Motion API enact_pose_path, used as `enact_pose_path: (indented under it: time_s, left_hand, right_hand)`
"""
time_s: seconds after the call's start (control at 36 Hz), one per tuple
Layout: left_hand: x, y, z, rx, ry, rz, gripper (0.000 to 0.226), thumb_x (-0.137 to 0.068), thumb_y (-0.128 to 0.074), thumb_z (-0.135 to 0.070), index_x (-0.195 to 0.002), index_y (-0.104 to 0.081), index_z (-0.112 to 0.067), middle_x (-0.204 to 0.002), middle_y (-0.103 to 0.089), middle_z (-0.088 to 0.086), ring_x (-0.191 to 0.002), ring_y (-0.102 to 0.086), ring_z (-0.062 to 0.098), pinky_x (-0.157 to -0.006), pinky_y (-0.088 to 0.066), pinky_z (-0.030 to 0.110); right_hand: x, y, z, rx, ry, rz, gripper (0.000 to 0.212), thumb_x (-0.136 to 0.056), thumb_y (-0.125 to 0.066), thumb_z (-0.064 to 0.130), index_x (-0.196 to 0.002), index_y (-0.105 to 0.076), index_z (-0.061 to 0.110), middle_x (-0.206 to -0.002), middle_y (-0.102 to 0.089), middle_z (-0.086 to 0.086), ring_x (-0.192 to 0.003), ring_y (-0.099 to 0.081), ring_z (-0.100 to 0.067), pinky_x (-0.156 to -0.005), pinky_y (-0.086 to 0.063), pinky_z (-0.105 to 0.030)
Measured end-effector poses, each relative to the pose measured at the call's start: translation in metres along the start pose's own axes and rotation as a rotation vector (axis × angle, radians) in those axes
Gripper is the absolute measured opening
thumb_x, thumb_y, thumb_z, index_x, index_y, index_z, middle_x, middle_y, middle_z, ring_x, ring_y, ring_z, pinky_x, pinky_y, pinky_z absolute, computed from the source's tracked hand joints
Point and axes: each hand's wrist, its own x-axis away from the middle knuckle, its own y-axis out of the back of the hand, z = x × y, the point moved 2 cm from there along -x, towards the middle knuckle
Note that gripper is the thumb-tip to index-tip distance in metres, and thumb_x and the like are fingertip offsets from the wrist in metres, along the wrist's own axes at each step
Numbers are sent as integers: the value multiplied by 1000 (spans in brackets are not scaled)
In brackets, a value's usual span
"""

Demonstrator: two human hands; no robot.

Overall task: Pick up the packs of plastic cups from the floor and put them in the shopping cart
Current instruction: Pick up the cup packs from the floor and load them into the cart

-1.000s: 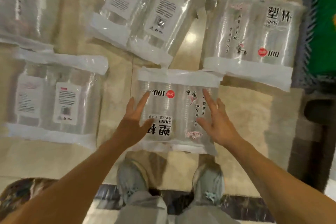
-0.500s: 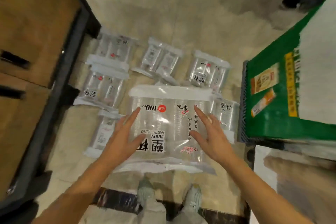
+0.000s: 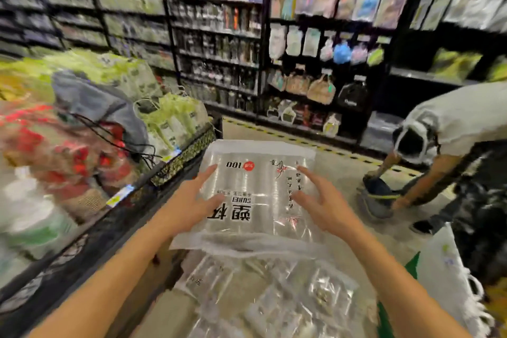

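- The pack of plastic cups [image 3: 258,195] is up off the floor, held flat in front of the person, just right of the shopping cart [image 3: 175,164] rim and not yet over it.
- The left hand [image 3: 189,208] holds its left edge and the right hand [image 3: 326,208] its right edge. Each shows two spread digits lying on top, with the other fingers hidden beneath the film.
- It looks light to me: thin clear cups in two stacked rows, sealed in glossy wrap.
- That wrap is probably slippery and the loose sealed end droops, so I'd take hold across the firm cup rows, not the flap.
- Squeezing hard could crack the cups, so support from below seems wiser.
- The cart is heaped with bagged goods, so the pack will likely need to sit on top.
- More clear packs [image 3: 274,299] lie lower down, blurred.
- Another person [image 3: 452,129] bends over at the right.
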Motion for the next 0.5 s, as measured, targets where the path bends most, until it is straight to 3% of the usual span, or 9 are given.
enact_pose_path:
  time_s: [0.03, 0.08, 0.17, 0.28, 0.39, 0.5]
  left_hand:
    - [9, 15, -5, 6, -3, -22, 91, -72, -54, -79, -151, -19, -48, -118, -51, -4, -91, -53, 12, -84, -51, 40]
    - [29, 40, -7, -14, 10, -109, 81, -80, -56, -71, -150, -21, -48, -132, -48, -5, -103, -47, 9, -88, -47, 33]
    - [63, 70, -6, -43, 77, -220, 72, -88, -57, -58, -150, -22, -49, -153, -37, 1, -117, -52, 19, -88, -35, 27]
    - [118, 103, 1, -39, 197, -353, 70, -90, -56, -57, -149, -20, -51, -160, -25, -1, -144, -28, 22, -106, -31, 37]
    - [183, 129, 10, -26, 339, -512, 71, -86, -58, -62, -146, -21, -56, -159, -25, -5, -141, -36, 23, -113, -32, 44]
    - [259, 146, 19, -8, 469, -688, 74, -82, -59, -66, -146, -23, -56, -159, -24, -11, -145, -27, 17, -115, -30, 43]
  right_hand:
    - [-3, 3, 17, -1, 29, 17, 62, -92, -59, 52, -148, -31, 50, -149, -44, 6, -134, -40, -12, -104, -31, -28]
    - [-10, 4, 46, -17, 66, 46, 60, -92, -58, 53, -145, -31, 54, -151, -42, 6, -135, -42, -15, -106, -36, -32]
    - [-22, -6, 87, -44, 128, 112, 60, -94, -60, 46, -146, -32, 51, -154, -38, 9, -136, -41, -16, -97, -35, -28]
    - [-35, -33, 139, -33, 271, 211, 59, -93, -59, 48, -146, -32, 52, -156, -35, 9, -139, -38, -16, -104, -35, -34]
    - [-41, -72, 193, -60, 406, 366, 59, -92, -59, 53, -144, -32, 56, -157, -33, 10, -140, -38, -18, -106, -37, -38]
    - [-34, -117, 255, -59, 574, 527, 59, -92, -58, 54, -145, -32, 54, -157, -33, 12, -143, -33, -17, -107, -33, -36]
